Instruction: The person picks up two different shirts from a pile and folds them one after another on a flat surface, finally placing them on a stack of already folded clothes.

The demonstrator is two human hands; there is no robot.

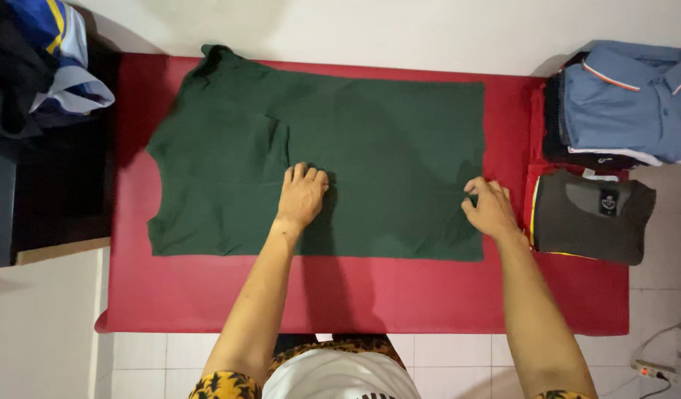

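Fingertips first: the left hand (302, 196) lies flat, fingers together and stretched out, pressing down near the middle of the dark green shirt (370, 140). Over at the shirt's right-hand edge, the right hand (490, 208) has its fingers curled and bunched, pinching the green cloth at the hem. The shirt itself lies spread across the red mat (355, 284), its sleeves and collar end out past the left hand and the hem under the right hand. Just beyond the shirt's hem edge sits a folded grey shirt (592, 218), close to the right hand but not touching it. Farther out from the shirt's far right corner there's a stack topped by a folded blue polo shirt (625, 103). Well off the shirt's collar end, a heap of dark and blue clothes (37, 66).
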